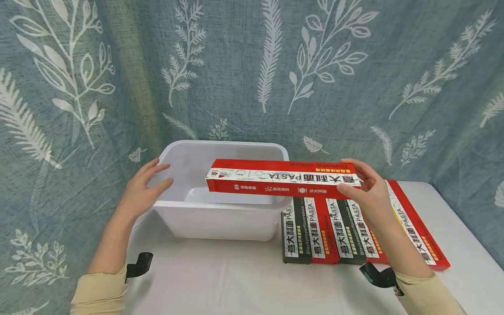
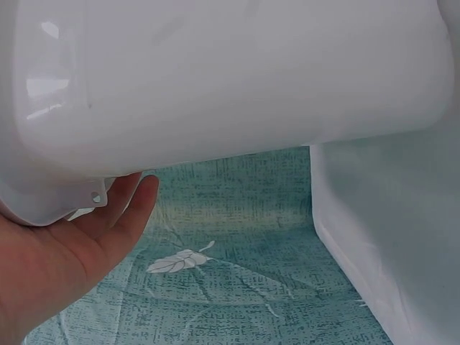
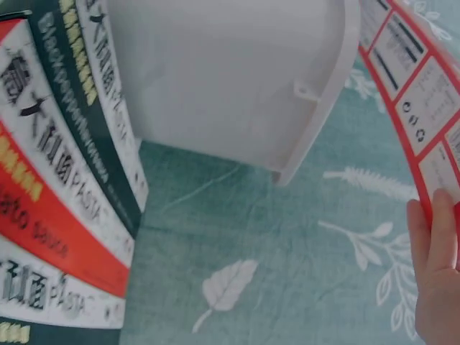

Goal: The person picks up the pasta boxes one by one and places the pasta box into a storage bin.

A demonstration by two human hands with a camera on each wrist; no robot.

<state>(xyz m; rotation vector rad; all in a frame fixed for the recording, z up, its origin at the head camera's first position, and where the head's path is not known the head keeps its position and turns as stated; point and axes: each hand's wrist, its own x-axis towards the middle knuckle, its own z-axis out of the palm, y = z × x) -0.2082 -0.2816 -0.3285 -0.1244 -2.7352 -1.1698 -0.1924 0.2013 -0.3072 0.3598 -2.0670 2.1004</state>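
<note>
In the head view my right hand [image 1: 368, 188] grips one end of a red and white pasta box [image 1: 252, 175], thumb on the near face and fingers at the far side. The box is held level, its other end over the opening of a white plastic bin [image 1: 216, 221]. Its printed back panel and my fingertips appear in the right wrist view. My left hand [image 1: 143, 190] is at the bin's left rim, fingers extended and thumb spread over the opening. In the left wrist view those fingers lie beside the bin's rim; contact is partly hidden.
Several pasta boxes [image 1: 344, 236], red and dark green, lie side by side right of the bin. Another red box [image 1: 417, 227] lies at their right end. A white cloth covers the table [image 1: 236, 275]; a leaf-patterned green curtain [image 1: 236, 78] hangs behind.
</note>
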